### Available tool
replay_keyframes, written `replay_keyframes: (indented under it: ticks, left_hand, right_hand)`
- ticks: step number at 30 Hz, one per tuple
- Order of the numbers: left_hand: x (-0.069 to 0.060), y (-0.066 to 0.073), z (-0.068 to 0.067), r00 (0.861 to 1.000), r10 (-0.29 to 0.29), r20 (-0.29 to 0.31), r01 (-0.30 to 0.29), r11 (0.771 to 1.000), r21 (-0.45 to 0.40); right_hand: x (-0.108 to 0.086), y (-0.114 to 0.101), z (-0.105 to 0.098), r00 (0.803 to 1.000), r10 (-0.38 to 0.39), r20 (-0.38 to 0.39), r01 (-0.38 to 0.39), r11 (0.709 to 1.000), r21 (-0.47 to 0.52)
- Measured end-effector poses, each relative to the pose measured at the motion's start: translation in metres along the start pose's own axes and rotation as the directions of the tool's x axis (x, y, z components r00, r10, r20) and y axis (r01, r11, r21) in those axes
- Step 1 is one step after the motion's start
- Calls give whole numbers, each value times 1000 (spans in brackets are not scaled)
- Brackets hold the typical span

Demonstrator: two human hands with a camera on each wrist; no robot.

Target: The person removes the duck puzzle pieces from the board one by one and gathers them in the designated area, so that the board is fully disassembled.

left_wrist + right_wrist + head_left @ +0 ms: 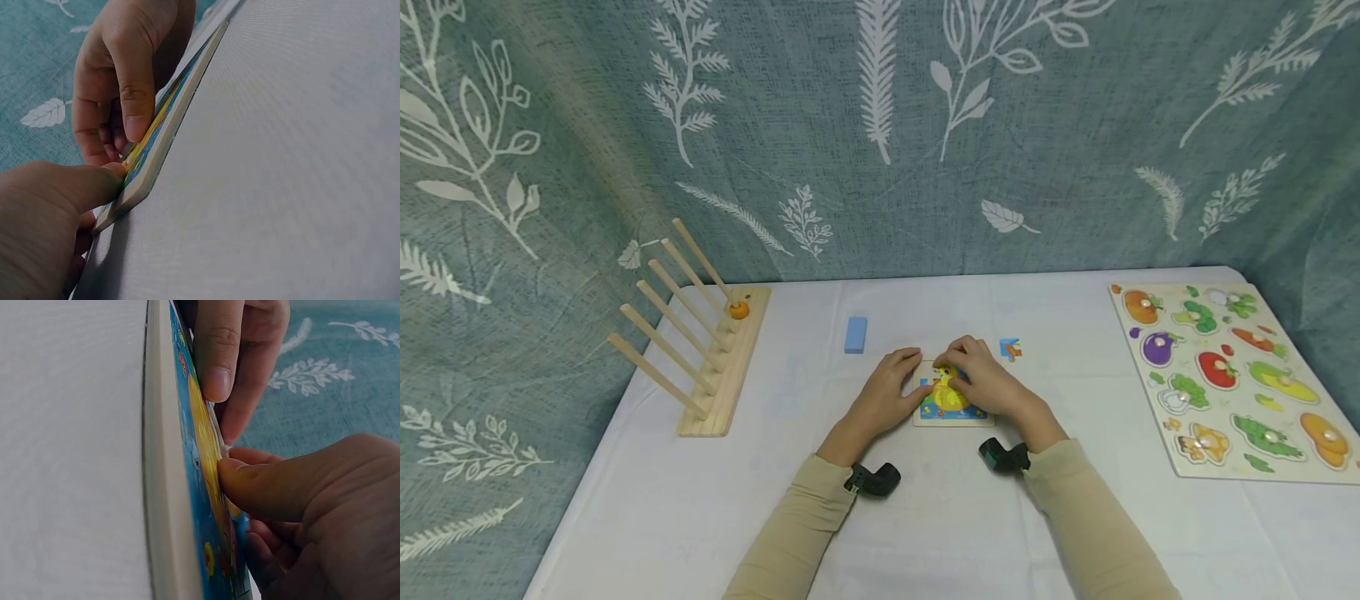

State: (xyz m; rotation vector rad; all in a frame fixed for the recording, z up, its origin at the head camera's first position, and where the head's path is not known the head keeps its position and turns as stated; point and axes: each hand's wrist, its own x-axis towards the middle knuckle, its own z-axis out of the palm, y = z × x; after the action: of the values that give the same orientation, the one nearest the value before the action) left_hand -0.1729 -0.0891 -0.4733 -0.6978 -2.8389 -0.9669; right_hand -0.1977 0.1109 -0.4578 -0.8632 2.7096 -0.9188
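Observation:
A small square jigsaw puzzle board [955,422], with a yellow duck on blue water and a pale wooden rim, lies flat on the table. My left hand [883,396] holds its left edge, thumb over the picture and fingers along the outer side. Over the upper part of the board, my right hand [992,383] bends its thumb and fingers together and pinches a puzzle piece [225,450], mostly hidden by the fingers. Just beyond the right hand lies a loose blue and orange puzzle piece [1011,349].
At the left stands a wooden peg rack [722,408] with several upright rods and a small orange bead [739,310] at its far end. A blue block [855,335] lies behind the left hand. A large vegetable knob puzzle [1225,400] covers the right side. A patterned curtain [910,208] hangs behind.

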Motion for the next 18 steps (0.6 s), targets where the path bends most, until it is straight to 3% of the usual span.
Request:
replay_keyframes:
  ticks: [18]
  left_hand:
    - [-1, 1, -1, 1000, -20, 13, 20, 1000, -11]
  right_hand:
    - [-1, 0, -6, 999, 41, -31, -38, 994, 98]
